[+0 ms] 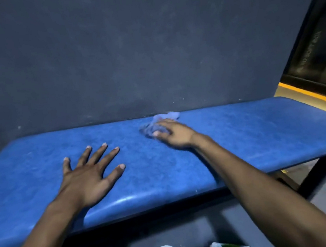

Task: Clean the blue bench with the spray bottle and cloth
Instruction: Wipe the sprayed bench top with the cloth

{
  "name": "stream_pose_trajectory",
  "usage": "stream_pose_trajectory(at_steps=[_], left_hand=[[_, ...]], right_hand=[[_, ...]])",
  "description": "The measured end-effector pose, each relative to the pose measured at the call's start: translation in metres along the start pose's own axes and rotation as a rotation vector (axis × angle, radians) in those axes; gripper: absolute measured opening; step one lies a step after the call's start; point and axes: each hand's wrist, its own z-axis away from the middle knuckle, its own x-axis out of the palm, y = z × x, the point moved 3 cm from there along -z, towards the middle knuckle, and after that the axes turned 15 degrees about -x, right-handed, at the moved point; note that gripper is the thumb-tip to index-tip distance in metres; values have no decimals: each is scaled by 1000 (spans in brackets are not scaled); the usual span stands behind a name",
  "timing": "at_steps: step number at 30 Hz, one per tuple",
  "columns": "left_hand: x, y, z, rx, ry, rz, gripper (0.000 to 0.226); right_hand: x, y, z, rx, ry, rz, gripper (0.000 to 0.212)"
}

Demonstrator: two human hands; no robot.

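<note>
Head view: right hand fingers grip bunched cloth at counter far edge; left hand flat, fingers spread. Keep firm pressure, overlapping strokes.

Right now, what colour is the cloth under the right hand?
Pale blue-grey, lighter than the blue bench. The cloth shows best in the head view, under the right hand.

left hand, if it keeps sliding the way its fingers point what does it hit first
Probably the wall. The left hand lies flat on the blue bench, fingers aimed up and slightly right; the cloth under the right hand sits further right, though depth is unclear.
</note>
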Motion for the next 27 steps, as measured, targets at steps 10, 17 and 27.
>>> stream_pose_trajectory(at_steps=[10, 17, 27], left_hand=[[0, 0, 1, -2, 27, 18, 80], [3, 0, 2, -5, 47, 3, 78], [-1, -6, 6, -14, 48, 32, 81]], right_hand=[[-45, -2, 188, -70, 50, 29, 39], [-15, -2, 185, 127, 358, 157, 49], [22, -69, 139, -76, 223, 198, 43]])
